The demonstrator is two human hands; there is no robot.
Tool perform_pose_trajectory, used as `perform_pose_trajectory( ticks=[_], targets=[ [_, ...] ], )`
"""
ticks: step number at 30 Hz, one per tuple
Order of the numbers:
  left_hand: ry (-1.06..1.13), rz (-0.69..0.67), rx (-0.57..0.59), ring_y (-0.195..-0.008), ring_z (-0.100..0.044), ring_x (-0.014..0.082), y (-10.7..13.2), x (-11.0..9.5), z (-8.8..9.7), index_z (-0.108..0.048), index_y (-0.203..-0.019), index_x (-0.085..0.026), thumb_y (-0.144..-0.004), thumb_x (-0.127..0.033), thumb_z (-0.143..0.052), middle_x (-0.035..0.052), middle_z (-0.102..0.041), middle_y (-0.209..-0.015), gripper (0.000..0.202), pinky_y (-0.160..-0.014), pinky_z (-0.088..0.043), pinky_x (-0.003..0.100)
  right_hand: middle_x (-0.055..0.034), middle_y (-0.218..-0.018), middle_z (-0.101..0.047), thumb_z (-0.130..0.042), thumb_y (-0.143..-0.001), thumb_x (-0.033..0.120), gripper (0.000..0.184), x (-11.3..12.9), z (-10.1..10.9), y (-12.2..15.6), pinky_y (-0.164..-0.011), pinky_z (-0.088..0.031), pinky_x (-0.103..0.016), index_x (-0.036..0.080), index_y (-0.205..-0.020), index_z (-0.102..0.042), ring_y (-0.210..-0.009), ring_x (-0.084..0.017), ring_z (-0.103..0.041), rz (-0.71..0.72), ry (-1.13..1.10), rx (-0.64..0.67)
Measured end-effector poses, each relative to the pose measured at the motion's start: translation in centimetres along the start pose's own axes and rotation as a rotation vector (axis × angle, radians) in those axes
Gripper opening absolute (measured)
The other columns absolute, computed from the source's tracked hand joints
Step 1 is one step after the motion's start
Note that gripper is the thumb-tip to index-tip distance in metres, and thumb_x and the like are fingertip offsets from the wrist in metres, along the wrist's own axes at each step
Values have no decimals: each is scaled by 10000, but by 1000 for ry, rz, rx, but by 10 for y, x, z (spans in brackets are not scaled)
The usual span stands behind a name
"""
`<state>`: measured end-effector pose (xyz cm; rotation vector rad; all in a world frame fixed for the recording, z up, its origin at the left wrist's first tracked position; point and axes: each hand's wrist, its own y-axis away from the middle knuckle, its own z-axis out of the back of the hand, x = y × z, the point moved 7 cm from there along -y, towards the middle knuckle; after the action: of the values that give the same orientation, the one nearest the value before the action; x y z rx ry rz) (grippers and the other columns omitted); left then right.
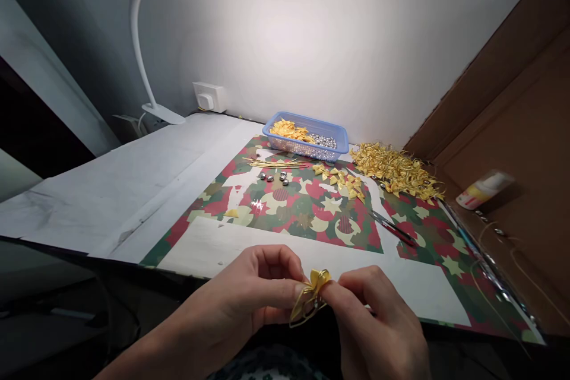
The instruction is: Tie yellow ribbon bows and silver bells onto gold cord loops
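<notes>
Between my two hands, just off the table's front edge, is a gold ribbon bow (pixel 319 279) with a thin gold tie looping below it. My left hand (pixel 262 285) pinches its left side between thumb and fingers. From the right, my right hand (pixel 371 303) closes on the other side, fingertips pressed together. A small silvery bit, perhaps a bell, shows under the bow, partly hidden by the fingers. On the table ahead lie several silver bells (pixel 284 177), a bundle of gold ties (pixel 276 163) and loose gold bows (pixel 341 178).
A blue basket (pixel 341 143) holds gold bows and silver bells. Right of it is a heap of gold bows with ties (pixel 396 171). Scissors (pixel 394 229) lie on the patterned sheet. A white bottle (pixel 485 190) stands by the brown panel. A lamp (pixel 138 41) stands at left.
</notes>
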<state>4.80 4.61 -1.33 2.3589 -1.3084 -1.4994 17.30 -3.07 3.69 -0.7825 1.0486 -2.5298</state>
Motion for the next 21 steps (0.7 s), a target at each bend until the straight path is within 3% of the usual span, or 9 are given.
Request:
perform_pose_trajectory(
  ticks=[7,17,21],
  targets=[
    [43,7,3,-642,-603,104,2,2,-2,-742,-686,-170,-660,-114,-901,13,-727,-707,171,-602,-506,169,-38,-803,-558,-566,-883,-27,255,-5,0,0,-605,-444,-255,180,-1011,-643,-699,-140,-525,-32,-222,24],
    [24,-37,6,-660,-625,106,3,0,-2,-809,-662,-155,-664,-117,-869,8,-751,-692,71,-640,-519,170,-26,-770,-542,-539,-874,-7,286,-7,-1,1,-581,-442,-261,195,-1028,-669,-667,-145,-520,-17,-139,38],
    [6,-39,1,-755,-652,141,3,2,0,-825,-763,-179,-699,-163,-882,33,-786,-808,87,-720,-534,212,-20,-749,-533,-531,-897,25,271,-9,-4,3,-548,-435,-255,202,-1028,-688,-642,-142,-523,-59,-166,26]
  ],
)
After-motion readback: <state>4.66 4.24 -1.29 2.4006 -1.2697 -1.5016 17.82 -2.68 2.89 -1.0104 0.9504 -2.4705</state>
